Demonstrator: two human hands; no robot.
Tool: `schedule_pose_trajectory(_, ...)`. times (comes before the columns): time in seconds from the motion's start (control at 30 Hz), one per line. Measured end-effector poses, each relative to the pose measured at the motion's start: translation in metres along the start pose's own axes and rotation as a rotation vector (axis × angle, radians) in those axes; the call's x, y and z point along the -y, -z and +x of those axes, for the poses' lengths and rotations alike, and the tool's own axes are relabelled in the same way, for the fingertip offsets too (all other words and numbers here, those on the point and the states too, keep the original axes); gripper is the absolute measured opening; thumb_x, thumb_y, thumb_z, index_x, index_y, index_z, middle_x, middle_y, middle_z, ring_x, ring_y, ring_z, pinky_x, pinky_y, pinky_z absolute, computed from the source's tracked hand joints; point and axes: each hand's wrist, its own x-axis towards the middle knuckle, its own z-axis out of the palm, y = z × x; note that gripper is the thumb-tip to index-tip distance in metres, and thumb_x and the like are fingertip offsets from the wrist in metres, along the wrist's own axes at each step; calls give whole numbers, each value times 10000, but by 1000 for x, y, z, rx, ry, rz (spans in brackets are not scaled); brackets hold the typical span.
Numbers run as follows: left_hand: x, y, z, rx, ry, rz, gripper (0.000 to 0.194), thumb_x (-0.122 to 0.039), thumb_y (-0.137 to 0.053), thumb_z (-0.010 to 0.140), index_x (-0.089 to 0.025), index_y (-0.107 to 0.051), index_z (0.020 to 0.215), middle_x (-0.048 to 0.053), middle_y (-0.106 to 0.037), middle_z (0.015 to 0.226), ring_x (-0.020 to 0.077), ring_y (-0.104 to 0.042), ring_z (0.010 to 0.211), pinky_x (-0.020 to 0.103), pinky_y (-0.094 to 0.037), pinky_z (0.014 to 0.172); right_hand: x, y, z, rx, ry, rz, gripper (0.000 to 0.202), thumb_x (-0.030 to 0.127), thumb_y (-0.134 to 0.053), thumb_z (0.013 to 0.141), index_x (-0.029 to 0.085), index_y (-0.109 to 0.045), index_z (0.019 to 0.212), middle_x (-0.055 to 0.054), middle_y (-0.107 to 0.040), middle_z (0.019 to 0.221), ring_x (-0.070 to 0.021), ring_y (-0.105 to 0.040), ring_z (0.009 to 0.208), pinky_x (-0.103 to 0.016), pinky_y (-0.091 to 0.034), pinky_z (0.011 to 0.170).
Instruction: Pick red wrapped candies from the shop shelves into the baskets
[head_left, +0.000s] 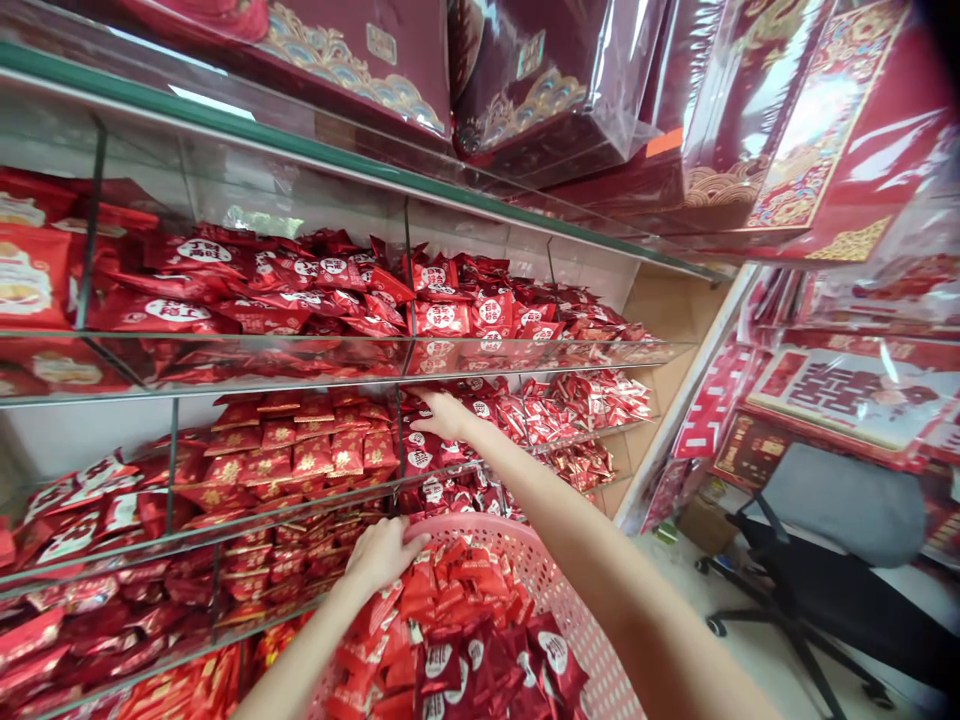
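Observation:
My left hand (386,552) grips the far rim of a pink perforated basket (577,605), its thumb lying along the edge. Inside the basket are many bright red packets (457,580) and, nearer to me, dark red packets (499,665) with white round labels. My right hand (444,415) reaches over the basket into a shelf compartment of dark red packets (420,455) with white labels. Its fingers are spread and touch or hover just over the packets; nothing is visible in them.
Glass shelves (330,378) with dividers hold more red packets. Large dark red gift bags (375,60) hang or stand above. At the right are a black office chair (825,590) with a grey back and red printed goods (855,390).

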Motion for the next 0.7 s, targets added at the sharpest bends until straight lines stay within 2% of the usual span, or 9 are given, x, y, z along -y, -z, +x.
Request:
schedule_pose_trajectory(0.1,0,0,0,-7,1,-6,517,-633,-317,782,-214,-606,878,112,-676,891,259,-629,883,298,-447,705,-2,-1,-1,-62,96,-3,494,327,-539,797,206,-422,1262,-46,-517,1251,-195,-472,1141,-275,-360,938)
schedule_pose_trajectory(0.2,0,1,0,-2,1,-19,524,-636,-313,782,-216,-608,890,108,-675,893,257,-629,874,296,-444,705,0,0,-5,-122,90,-51,437,293,-466,848,208,-400,1272,-51,-526,1236,-187,-477,1133,-275,-365,932)
schedule_pose_trajectory(0.3,0,0,1,2,-9,-20,522,-628,-307,788,-214,-606,895,111,-674,893,254,-629,868,296,-443,702,4,1,-10,-101,74,-153,434,223,-443,856,216,-368,1284,-58,-524,1225,-186,-475,1125,-287,-371,922)
schedule_pose_trajectory(0.37,1,-1,1,-1,-19,-8,523,-626,-299,791,-213,-602,896,112,-673,890,257,-630,861,300,-444,693,6,1,-14,-66,87,-237,403,174,-427,854,217,-400,1254,-59,-529,1205,-184,-481,1105,-285,-386,902)
schedule_pose_trajectory(0.5,2,-3,2,-6,-42,19,544,-637,-276,790,-212,-598,901,118,-670,886,269,-628,856,315,-446,687,8,5,-23,-104,116,-377,345,125,-356,869,199,-448,1194,-63,-546,1147,-189,-479,1055,-296,-418,855)
schedule_pose_trajectory(0.6,3,-3,4,0,-58,27,554,-639,-270,791,-209,-595,920,121,-669,892,274,-628,856,322,-447,691,10,14,-38,-149,170,-368,341,119,-347,869,180,-442,1191,-62,-528,1157,-191,-441,1069,-300,-435,837)
schedule_pose_trajectory(0.7,3,-2,5,10,-63,38,556,-632,-270,796,-205,-594,943,126,-670,892,280,-628,859,327,-444,696,14,25,-66,-203,244,-286,350,84,-331,859,164,-436,1183,-55,-494,1207,-168,-397,1118,-295,-411,896)
